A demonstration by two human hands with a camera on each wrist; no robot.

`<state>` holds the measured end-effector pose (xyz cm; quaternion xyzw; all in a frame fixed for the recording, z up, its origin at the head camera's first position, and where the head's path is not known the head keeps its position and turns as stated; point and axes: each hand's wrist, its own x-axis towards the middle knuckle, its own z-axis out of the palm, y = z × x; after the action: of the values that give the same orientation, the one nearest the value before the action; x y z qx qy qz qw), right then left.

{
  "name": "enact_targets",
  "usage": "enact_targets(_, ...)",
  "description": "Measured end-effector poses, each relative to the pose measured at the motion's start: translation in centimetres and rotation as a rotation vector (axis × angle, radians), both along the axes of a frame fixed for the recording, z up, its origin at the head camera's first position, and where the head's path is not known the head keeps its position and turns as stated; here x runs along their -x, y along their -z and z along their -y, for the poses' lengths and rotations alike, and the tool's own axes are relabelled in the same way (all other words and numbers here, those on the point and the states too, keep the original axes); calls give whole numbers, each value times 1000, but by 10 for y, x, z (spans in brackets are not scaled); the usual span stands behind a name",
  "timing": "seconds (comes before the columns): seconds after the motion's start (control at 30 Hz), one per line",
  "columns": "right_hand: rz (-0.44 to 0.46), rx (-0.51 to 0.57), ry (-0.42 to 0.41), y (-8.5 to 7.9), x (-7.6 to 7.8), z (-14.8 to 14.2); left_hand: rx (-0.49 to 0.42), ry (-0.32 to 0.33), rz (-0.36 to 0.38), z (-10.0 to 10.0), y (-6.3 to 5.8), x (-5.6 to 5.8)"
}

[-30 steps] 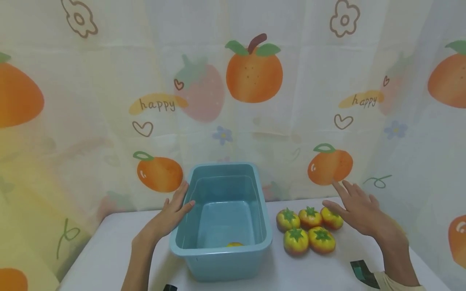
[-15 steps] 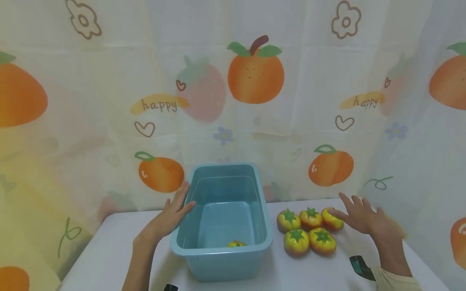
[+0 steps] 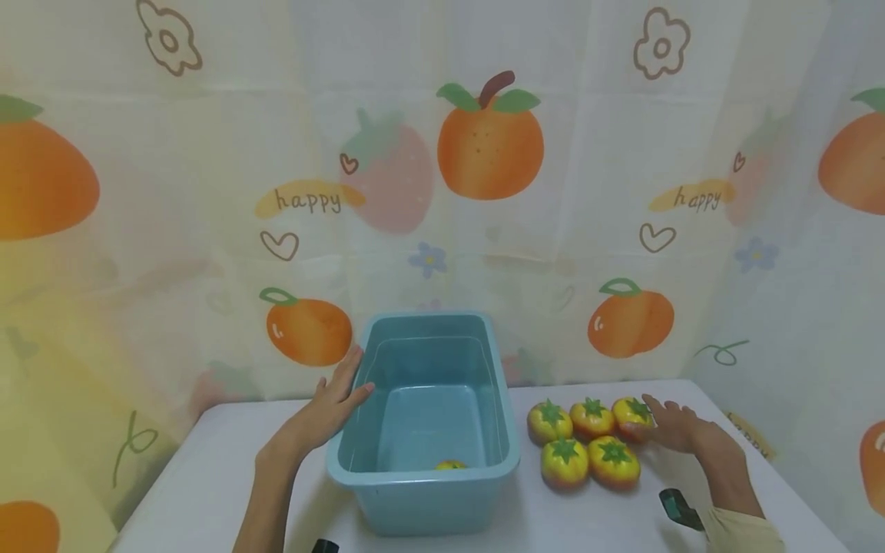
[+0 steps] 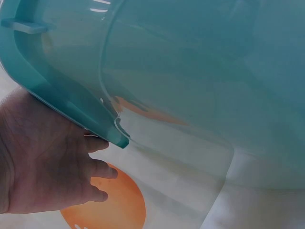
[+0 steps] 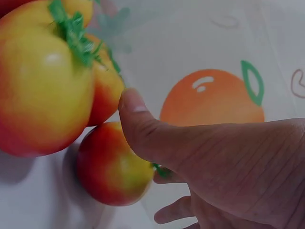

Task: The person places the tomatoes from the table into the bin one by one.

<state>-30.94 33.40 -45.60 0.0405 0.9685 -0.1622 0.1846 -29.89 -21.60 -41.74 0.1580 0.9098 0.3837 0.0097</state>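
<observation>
In the head view my left hand [image 3: 319, 408] rests at the left side of a light blue plastic bin [image 3: 423, 478], its thumb over the rim. The left wrist view has the fingers [image 4: 98, 169] straight along the outside, under the rim. My right hand [image 3: 681, 430] is at the back right tomato [image 3: 626, 415], a glossy yellow-red one with a green leafy top. In the right wrist view, thumb and spread fingers lie either side of that tomato [image 5: 112, 167], not closed round it. Another tomato [image 3: 451, 465] shows partly inside the bin, mostly hidden by the front wall.
Several more tomatoes [image 3: 565, 463] stand in two close rows right of the bin on the white table [image 3: 539, 526]. A fruit-printed curtain [image 3: 553, 230] hangs directly behind. A dark wrist-camera piece [image 3: 681, 509] sticks out beside the right sleeve [image 3: 747, 531].
My right hand has come down and slightly left, from above the table to the back right tomato. My left hand stays at the bin rim. The view shifts slightly.
</observation>
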Motion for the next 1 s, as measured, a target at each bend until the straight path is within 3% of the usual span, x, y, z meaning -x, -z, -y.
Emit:
enact_targets(0.43, 32, 15, 32, 17, 6, -2, -1, 0, 2, 0, 0, -1)
enact_targets(0.73, 35, 1, 30, 14, 0, -5, 0, 1, -5, 0, 0, 0)
enact_targets(1.0, 65, 61, 46, 11, 2, -8, 0, 4, 3, 0, -1, 0)
